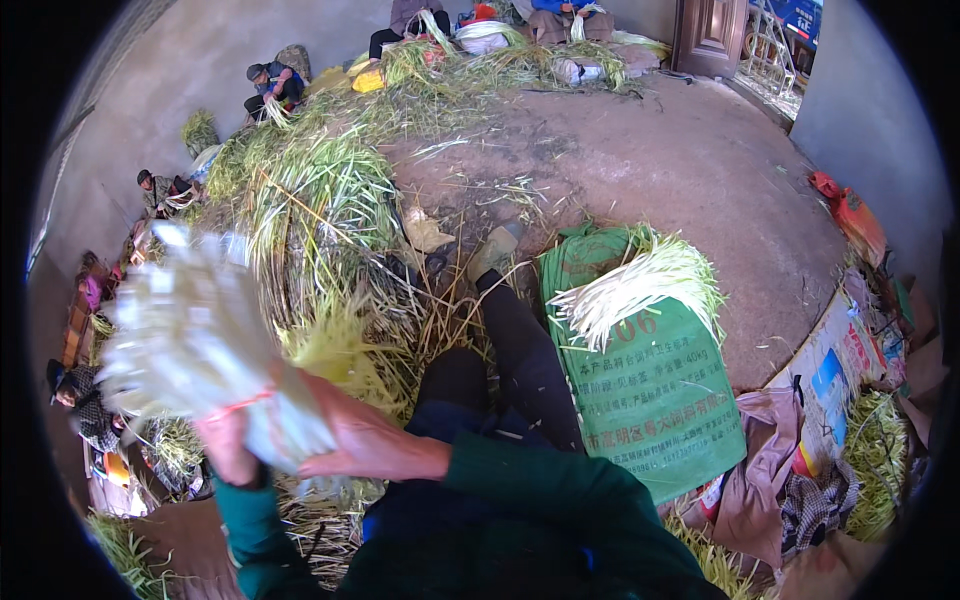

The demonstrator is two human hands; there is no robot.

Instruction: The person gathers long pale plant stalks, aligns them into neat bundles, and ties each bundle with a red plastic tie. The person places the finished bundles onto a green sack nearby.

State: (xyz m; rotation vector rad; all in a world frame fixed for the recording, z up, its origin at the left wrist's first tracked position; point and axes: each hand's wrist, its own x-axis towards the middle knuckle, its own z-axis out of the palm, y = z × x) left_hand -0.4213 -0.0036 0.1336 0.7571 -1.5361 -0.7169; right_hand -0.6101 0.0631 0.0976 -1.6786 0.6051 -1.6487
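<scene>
Both my hands grip one thick bundle of pale stalks (187,330), blurred by motion, with a red tie around it. My left hand (229,446) holds it low on the left, near the tie, and my right hand (367,435) wraps it from the right. Yellow-green leaf ends (341,341) trail just beyond my right hand. To the right, a loose bunch of white stalks with green tips (637,289) lies on a green woven sack (652,397) that bears writing. A big heap of long green leaves (322,210) lies beyond the bundle.
Several people sit along the wall among plant heaps, one person (276,86) at the upper left and another (86,405) at the left edge. Dry stalks surround my legs. Cloths (761,465), cardboard and more leaves (877,465) lie at right. A brown door (709,37) stands open at the top.
</scene>
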